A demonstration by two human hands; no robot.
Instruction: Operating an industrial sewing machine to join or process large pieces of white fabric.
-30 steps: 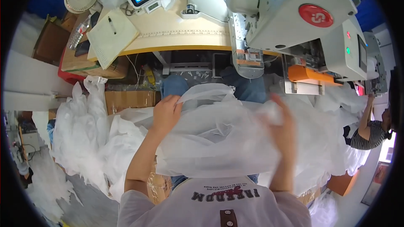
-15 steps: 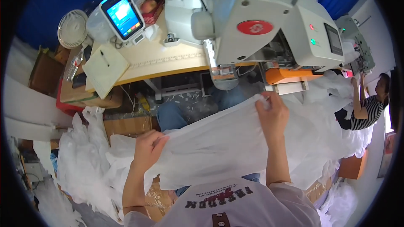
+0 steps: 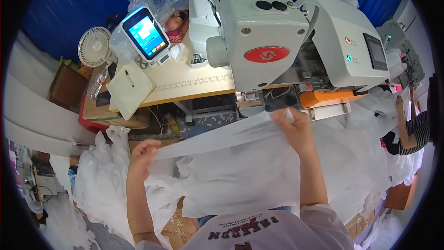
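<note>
A sheer white fabric (image 3: 240, 176) spreads across my lap, its far edge stretched between my two hands. My left hand (image 3: 142, 155) pinches one end of that edge, thumb and fingers closed on it. Higher up and to the right, my right hand (image 3: 295, 128) grips the other end, just in front of the sewing machine (image 3: 259, 23). The edge slopes upward from left to right. Beyond my right hand, the machine's narrow arm end (image 3: 249, 104) and an orange part (image 3: 326, 98) face me, apart from the cloth in my fingers.
A lit touchscreen (image 3: 146, 33), a notepad with a pen (image 3: 132, 88) and a small fan (image 3: 94, 46) stand around the table (image 3: 194, 88). Heaps of white fabric (image 3: 101, 176) lie left and right. At the far right a person in a striped shirt (image 3: 411, 134) works at another machine.
My left hand has moved left and turned, widening the span between my hands. The fabric's edge is now pulled into a tauter, raised strip. The whole view has shifted slightly.
</note>
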